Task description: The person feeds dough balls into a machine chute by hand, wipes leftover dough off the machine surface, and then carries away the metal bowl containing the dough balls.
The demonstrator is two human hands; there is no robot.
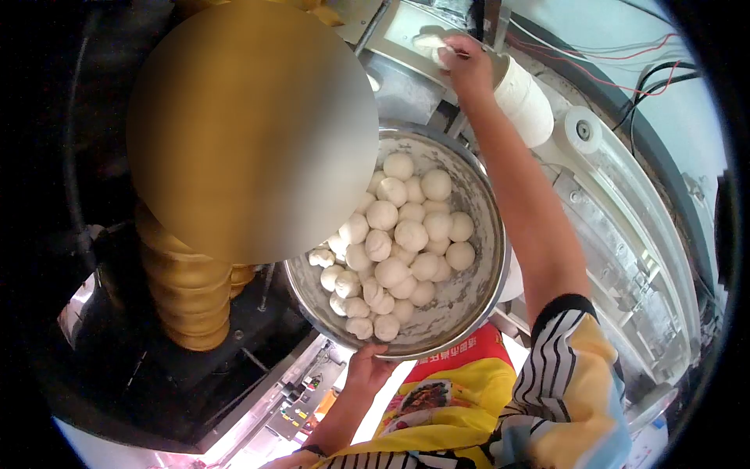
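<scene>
A large metal bowl (490, 289) holds several round white dough balls (410, 234) heaped together, and white flour coats its inner wall. My left hand (367, 371) grips the near rim of the bowl, fingers closed around its edge. Up and to the right, past the bowl's far side, my right hand (471, 66) pinches a small white dough piece (430, 47). That hand is over a pale panel of the machine, beside a white cylinder (525, 102). Part of the bowl's left side is hidden behind a round blurred patch.
A brown ribbed stack (187, 305) stands on the left on a dark surface. White machine casing (625, 211) runs down the right side. Red and black wires (644, 94) hang at the upper right. A yellow and red apron (461, 375) lies below the bowl.
</scene>
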